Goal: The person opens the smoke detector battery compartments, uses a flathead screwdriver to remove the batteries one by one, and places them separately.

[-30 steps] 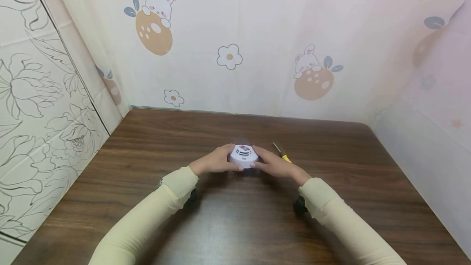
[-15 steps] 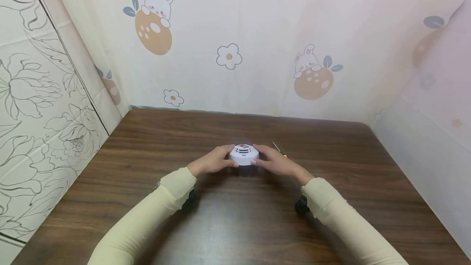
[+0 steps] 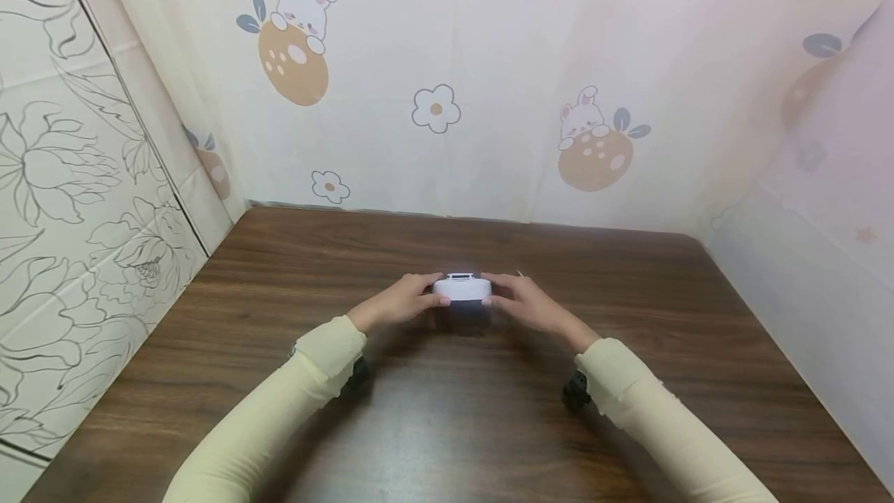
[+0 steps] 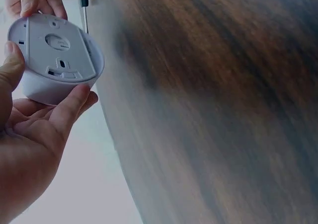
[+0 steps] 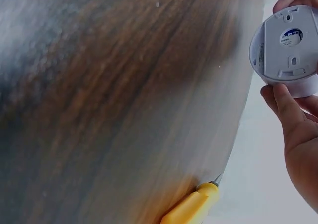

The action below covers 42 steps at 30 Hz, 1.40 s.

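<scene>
A round white smoke detector (image 3: 460, 288) is held just above the brown table (image 3: 447, 410), between both hands. My left hand (image 3: 403, 301) grips its left rim, thumb and fingers curled around it (image 4: 57, 60). My right hand (image 3: 521, 303) grips the right rim. In the wrist views its flat grey underside (image 5: 288, 47) with slots faces the cameras. A yellow-handled screwdriver (image 5: 191, 206) lies on the table behind my right hand; its tip (image 3: 520, 273) barely shows in the head view.
Printed fabric walls with rabbits and flowers (image 3: 436, 107) close the table at the back and right. A floral panel (image 3: 77, 200) stands on the left. Cream sleeves (image 3: 293, 402) cover both forearms.
Both hands have lifted the detector and tilted it away, so its top face with the red mark no longer shows and only the side rim is seen. The screwdriver is now mostly hidden.
</scene>
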Available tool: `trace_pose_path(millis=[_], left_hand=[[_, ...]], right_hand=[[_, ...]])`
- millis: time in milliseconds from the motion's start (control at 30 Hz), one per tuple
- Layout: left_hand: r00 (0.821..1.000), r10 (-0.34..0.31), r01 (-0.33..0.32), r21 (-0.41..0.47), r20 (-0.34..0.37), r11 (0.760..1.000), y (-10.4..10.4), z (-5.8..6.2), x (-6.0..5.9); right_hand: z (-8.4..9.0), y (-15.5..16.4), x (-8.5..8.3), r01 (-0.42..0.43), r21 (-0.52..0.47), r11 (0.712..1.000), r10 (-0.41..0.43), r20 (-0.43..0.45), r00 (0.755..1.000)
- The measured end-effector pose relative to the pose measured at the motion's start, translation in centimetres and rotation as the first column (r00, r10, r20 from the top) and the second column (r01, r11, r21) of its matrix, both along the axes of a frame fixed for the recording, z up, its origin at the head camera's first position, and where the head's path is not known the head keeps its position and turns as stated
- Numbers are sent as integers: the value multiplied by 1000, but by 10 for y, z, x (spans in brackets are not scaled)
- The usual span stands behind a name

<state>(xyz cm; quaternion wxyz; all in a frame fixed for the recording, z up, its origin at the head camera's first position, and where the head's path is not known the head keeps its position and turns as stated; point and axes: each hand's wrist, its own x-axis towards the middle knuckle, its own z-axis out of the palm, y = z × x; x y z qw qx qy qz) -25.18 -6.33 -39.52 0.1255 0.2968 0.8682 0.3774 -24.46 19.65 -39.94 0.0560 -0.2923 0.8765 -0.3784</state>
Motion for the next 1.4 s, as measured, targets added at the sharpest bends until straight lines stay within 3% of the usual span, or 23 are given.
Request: trace_pose_path(millis=[367, 533, 733, 933, 1233, 1400], left_hand=[[1000, -28, 27, 93, 6, 995, -6, 1, -3], [999, -31, 30, 121, 12, 992, -8, 2, -4], [1000, -18, 16, 147, 17, 989, -9, 2, -3], [997, 6, -20, 178, 79, 984, -8, 1, -2], [991, 24, -46, 165, 131, 985, -4, -1, 1], [978, 50, -93, 203, 204, 975, 0, -5, 4]], right_hand=[[-1, 1, 1, 58, -15, 998, -57, 48, 997], [-1, -1, 2, 103, -40, 994, -98, 112, 989], [-1, -3, 2, 104, -107, 989, -81, 197, 977], [-2, -4, 1, 117, -178, 977, -62, 287, 956], [-3, -4, 0, 169, -182, 969, -96, 351, 931], [-5, -3, 0, 174, -201, 964, -89, 373, 923]])
